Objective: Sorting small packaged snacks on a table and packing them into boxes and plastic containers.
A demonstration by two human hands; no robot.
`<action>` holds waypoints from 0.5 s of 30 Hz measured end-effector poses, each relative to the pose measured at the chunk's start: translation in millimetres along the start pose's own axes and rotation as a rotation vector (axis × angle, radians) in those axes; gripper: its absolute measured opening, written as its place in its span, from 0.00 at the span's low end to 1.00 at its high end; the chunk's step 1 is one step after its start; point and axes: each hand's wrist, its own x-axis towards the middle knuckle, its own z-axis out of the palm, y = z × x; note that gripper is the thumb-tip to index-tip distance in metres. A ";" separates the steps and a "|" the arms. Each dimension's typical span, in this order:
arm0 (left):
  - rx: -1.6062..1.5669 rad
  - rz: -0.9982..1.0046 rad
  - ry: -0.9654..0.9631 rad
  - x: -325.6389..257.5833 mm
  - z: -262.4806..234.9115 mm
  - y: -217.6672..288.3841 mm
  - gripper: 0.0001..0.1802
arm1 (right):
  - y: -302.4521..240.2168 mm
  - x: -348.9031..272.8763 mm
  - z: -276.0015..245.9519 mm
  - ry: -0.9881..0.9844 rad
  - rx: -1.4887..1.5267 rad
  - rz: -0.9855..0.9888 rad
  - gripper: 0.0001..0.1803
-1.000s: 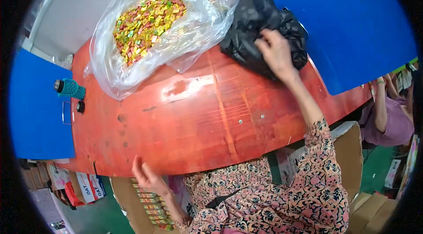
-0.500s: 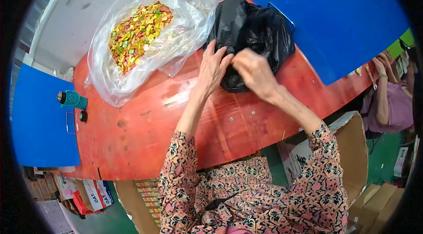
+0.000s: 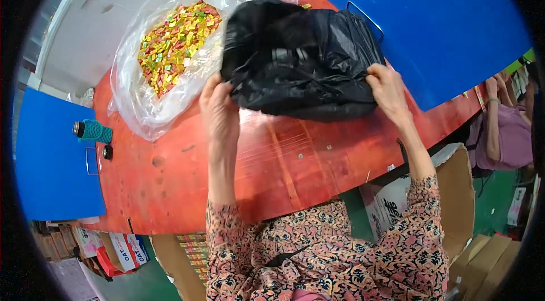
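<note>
A black plastic bag (image 3: pixel 306 62) is stretched wide above the red table, its mouth edge pulled apart between my two hands. My left hand (image 3: pixel 218 102) grips the bag's near left corner, fingers closed on the film. At the right end, my right hand (image 3: pixel 388 88) pinches the bag's edge between thumb and fingers. Inside the bag, what it may hold cannot be made out. Just left of it lies a large clear plastic bag (image 3: pixel 164 116), open, with a heap of small yellow, red and green wrapped pieces (image 3: pixel 179 43) in it.
The red table (image 3: pixel 187 187) curves around me. Blue panels stand at the right (image 3: pixel 420 23) and left (image 3: pixel 57 159). A bottle in a teal knitted cover (image 3: pixel 96 131) lies at the left edge beside a black cap (image 3: pixel 108 152). Cardboard boxes stand below; another person (image 3: pixel 502 131) sits at right.
My hands have moved apart, left hand leftward and right hand rightward. The black bag, bunched before, is now spread wide between them and overlaps the clear bag's right side.
</note>
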 end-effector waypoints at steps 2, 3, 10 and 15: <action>-0.085 -0.005 -0.082 -15.0 -26.8 12.8 0.09 | -24.5 -2.4 -32.6 -0.030 0.256 0.189 0.06; -0.012 -0.019 -0.006 -22.9 -25.2 20.1 0.09 | -20.5 -3.1 -42.2 -0.024 0.405 0.176 0.05; 0.891 0.822 0.304 -32.7 -6.4 -5.7 0.29 | -86.7 2.0 -39.8 0.367 -0.031 -0.123 0.10; 1.368 1.002 -0.591 -11.1 16.1 -10.2 0.24 | -124.2 31.2 36.6 -0.227 0.379 -0.538 0.12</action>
